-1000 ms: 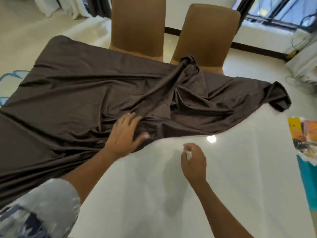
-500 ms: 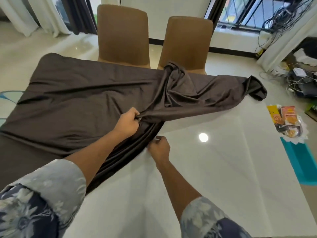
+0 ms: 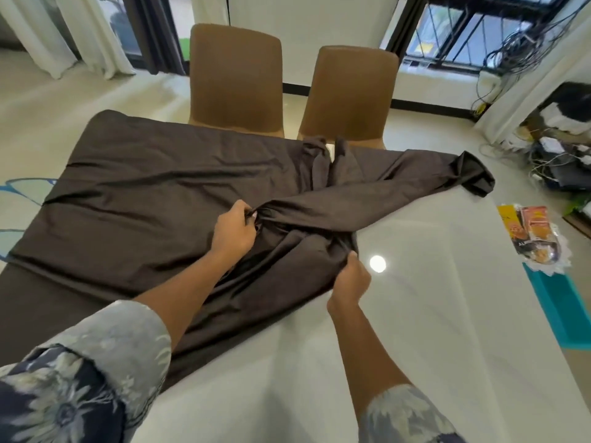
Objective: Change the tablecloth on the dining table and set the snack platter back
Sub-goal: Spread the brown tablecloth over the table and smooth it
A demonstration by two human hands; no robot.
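A dark brown tablecloth (image 3: 153, 199) lies crumpled over the left half of the white dining table (image 3: 431, 314). Its right part is bunched into folds that run toward the far right corner. My left hand (image 3: 235, 231) grips a fold of the cloth near the table's middle. My right hand (image 3: 350, 278) pinches the cloth's near edge a little to the right. The snack platter (image 3: 534, 241), with several packets on a white doily, sits off the table's right side on a teal surface.
Two brown chairs (image 3: 235, 78) (image 3: 348, 94) stand against the table's far edge. A teal stool or box (image 3: 563, 311) is at the right. Tangled cables and devices (image 3: 556, 155) lie on the floor at the far right. White curtains hang at the back left.
My right hand has moved right with the cloth's edge in its pinch, pulling the folds across the white top. My left hand still grips its fold. The camera has tilted up.
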